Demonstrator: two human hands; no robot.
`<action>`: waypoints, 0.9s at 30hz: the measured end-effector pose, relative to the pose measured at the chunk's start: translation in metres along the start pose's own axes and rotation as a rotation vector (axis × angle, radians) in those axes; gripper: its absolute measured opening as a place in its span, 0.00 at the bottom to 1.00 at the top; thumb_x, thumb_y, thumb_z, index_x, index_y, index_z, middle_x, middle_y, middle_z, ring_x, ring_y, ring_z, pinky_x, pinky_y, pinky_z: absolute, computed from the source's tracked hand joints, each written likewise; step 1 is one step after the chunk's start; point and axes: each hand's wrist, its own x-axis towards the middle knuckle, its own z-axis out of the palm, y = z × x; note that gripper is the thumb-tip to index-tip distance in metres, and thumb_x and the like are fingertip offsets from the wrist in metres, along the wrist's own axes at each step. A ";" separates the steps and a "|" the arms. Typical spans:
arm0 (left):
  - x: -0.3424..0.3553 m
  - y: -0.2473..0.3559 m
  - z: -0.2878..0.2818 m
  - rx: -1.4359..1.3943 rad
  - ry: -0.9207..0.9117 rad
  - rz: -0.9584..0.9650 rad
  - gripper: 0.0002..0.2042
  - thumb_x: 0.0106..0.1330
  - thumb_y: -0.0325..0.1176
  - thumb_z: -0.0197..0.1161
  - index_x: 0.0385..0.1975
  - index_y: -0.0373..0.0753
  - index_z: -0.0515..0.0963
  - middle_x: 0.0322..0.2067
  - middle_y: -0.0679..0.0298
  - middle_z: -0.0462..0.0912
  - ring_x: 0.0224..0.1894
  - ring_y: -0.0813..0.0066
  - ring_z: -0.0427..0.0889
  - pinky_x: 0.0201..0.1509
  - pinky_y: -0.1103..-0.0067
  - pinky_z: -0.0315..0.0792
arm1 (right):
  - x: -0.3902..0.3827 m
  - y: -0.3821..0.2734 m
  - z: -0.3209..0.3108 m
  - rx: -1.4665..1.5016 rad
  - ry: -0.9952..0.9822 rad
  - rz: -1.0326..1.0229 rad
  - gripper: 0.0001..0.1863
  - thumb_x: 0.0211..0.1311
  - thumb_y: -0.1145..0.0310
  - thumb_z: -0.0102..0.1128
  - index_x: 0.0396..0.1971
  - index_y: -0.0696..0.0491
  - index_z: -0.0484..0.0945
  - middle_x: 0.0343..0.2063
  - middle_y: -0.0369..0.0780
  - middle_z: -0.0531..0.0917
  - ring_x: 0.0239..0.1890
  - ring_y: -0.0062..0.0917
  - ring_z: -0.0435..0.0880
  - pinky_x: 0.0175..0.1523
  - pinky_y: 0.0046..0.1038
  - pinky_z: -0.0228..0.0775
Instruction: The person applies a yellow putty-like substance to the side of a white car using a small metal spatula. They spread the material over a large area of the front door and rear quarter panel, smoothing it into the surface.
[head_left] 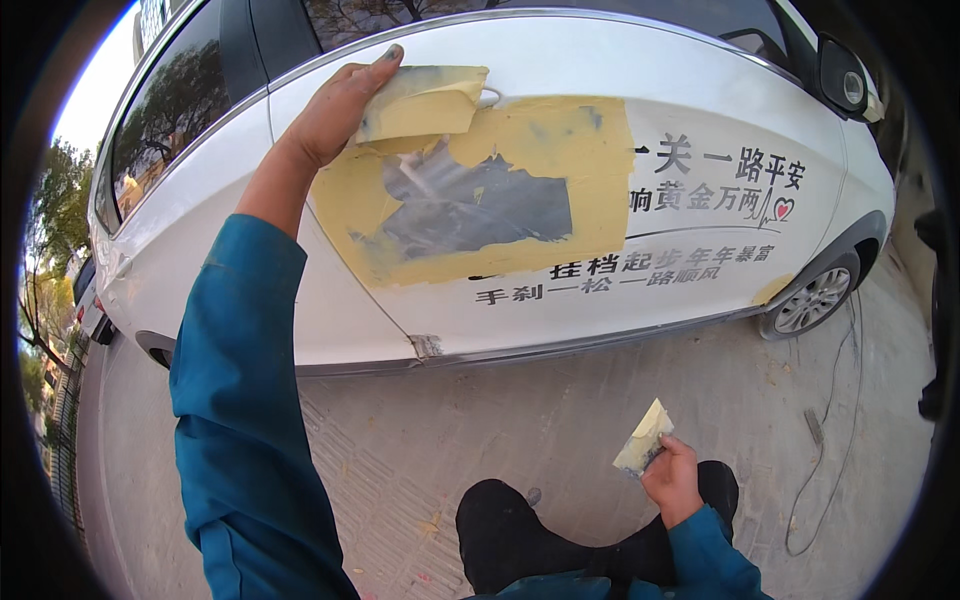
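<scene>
My left hand (345, 108) is raised in front of the car door and closed on a flat board (425, 105) smeared with yellow body filler. Its thumb grips the upper edge; the other fingers are mostly hidden. Behind the board, yellow filler (600, 180) covers a broad patch of the white car door (480, 60), around a grey, ragged-edged area (510, 205). Whether the board touches the door I cannot tell. Low over my knees, my right hand (673, 478) pinches a small putty spreader (645, 438) with yellow filler and dark smears on its blade.
The white car's front wheel (815, 300) stands at the right, below the side mirror (842, 75). A thin cable (835, 460) lies curled over the paved ground (420, 460). The lower door edge has a scuffed spot (427, 346). My knees (500, 530) are bent close to the car.
</scene>
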 end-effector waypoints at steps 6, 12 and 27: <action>0.023 -0.013 -0.004 0.019 -0.360 0.086 0.26 0.82 0.53 0.58 0.43 0.31 0.88 0.36 0.62 0.91 0.34 0.74 0.88 0.42 0.74 0.82 | 0.039 0.075 0.068 -0.053 0.030 0.032 0.21 0.74 0.68 0.52 0.64 0.57 0.75 0.62 0.41 0.82 0.65 0.37 0.80 0.76 0.47 0.66; 0.009 0.013 0.011 0.042 -0.278 -0.028 0.27 0.83 0.54 0.55 0.48 0.32 0.87 0.40 0.60 0.91 0.37 0.71 0.90 0.45 0.72 0.84 | 0.070 0.171 0.125 0.013 0.028 0.153 0.21 0.75 0.71 0.53 0.64 0.61 0.72 0.61 0.44 0.80 0.64 0.40 0.80 0.74 0.48 0.69; 0.005 0.042 0.034 0.938 -0.215 0.049 0.31 0.80 0.57 0.54 0.48 0.27 0.87 0.45 0.41 0.89 0.52 0.49 0.88 0.59 0.62 0.75 | 0.090 0.252 0.099 0.066 0.044 0.352 0.19 0.73 0.70 0.57 0.59 0.60 0.77 0.57 0.44 0.83 0.61 0.39 0.82 0.70 0.46 0.73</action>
